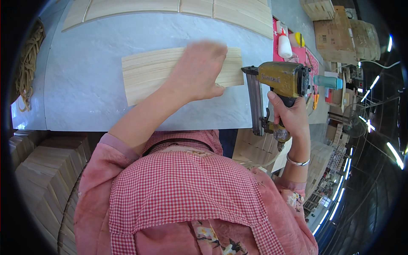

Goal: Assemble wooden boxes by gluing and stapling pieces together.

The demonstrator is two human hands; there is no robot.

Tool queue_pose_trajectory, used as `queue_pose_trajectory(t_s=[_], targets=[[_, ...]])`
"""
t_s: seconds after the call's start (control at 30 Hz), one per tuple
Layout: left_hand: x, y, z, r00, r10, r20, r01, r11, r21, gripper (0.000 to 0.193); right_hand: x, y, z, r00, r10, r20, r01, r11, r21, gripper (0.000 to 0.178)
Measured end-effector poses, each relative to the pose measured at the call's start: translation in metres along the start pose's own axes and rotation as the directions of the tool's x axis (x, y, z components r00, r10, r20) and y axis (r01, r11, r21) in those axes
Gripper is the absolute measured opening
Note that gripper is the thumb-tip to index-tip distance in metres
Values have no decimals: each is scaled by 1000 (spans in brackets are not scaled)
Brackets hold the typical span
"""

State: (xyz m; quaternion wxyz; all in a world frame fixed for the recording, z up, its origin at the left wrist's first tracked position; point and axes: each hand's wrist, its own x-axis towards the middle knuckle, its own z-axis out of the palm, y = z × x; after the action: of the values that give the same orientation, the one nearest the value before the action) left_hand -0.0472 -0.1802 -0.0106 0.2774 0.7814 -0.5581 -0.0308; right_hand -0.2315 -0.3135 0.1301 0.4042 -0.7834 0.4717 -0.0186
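Just beside plank (149,73) edge, nail gun (279,75)

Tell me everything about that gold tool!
It looks like a nail gun with a scuffed gold body, black end and long, grey, metal-looking rail. The right hand grips its dark handle. Near the right edge of the table, its nose points left toward the end of the wooden board; I can't tell whether they touch.

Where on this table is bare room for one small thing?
Bare: the table left of the board, and between board and planks. Crowded: right of the board, with nail gun, right hand, white bottle; the board, under left hand.
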Motion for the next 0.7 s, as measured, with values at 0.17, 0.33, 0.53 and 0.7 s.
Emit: queue_pose_trajectory(t_s=[0.17,0.33,0.53,0.7], targets=[[-1,-1,1,1000,6,-13,-6,1000,-6,80,9,-13,-11,997,42,65,-38,997,-65,23],[-2,-2,-1,1000,7,-19,-7,1000,-13,80,23,-26,-12,997,27,69,-20,994,-107,24],[-2,-2,2,994,46,-101,-49,999,-19,77,46,-33,-8,998,-22,62,29,992,-125,25],[-1,-3,3,989,56,-138,-59,998,-13,76,54,-33,-7,995,-43,87,54,991,-126,26]])
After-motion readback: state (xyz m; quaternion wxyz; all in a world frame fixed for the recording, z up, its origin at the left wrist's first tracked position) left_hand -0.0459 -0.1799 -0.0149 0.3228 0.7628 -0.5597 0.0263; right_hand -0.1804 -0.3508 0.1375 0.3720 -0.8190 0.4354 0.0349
